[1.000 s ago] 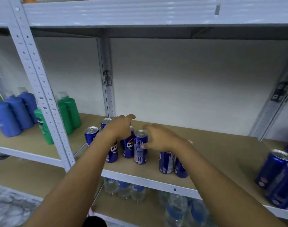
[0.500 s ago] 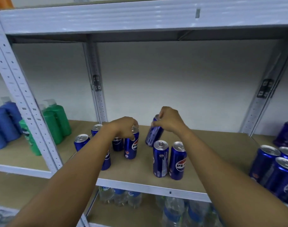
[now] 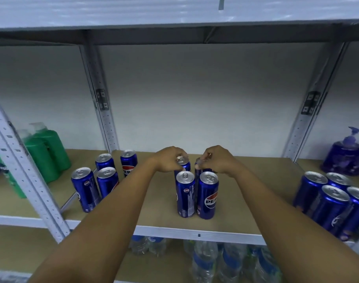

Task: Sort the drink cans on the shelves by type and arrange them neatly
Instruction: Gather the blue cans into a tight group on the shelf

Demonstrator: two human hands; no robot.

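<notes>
Head view: both forearms reach forward over the shelf board [image 3: 246,201] to a block of four blue cans.
Left hand [image 3: 168,160]: fingers curled down over the top of the rear-left can [image 3: 183,165], gripping it at the rim.
Right hand [image 3: 217,160]: fingers curled round the top of the rear-right can [image 3: 198,170]; most of that can is hidden behind the hand and the front row.
Front-left can [image 3: 185,197]: upright, directly nearer the person than the left hand, touching or just beside its neighbour.
Front-right can [image 3: 208,196]: upright, directly below the right hand in the picture.
Long axis: every can in the block stands vertical; both held cans appear upright, base contact hidden.
Loose cans [image 3: 97,180]: five upright, well to the left of the left hand, behind the left forearm; the left hand is the nearer one.
Dark cans [image 3: 334,203]: a group well to the right of the right hand.
Judged step: seating the rear row square behind the front row.
Coming move, judged: release, then reach left for the loose cans.
Risk: knocking the front pair on withdrawal.
</notes>
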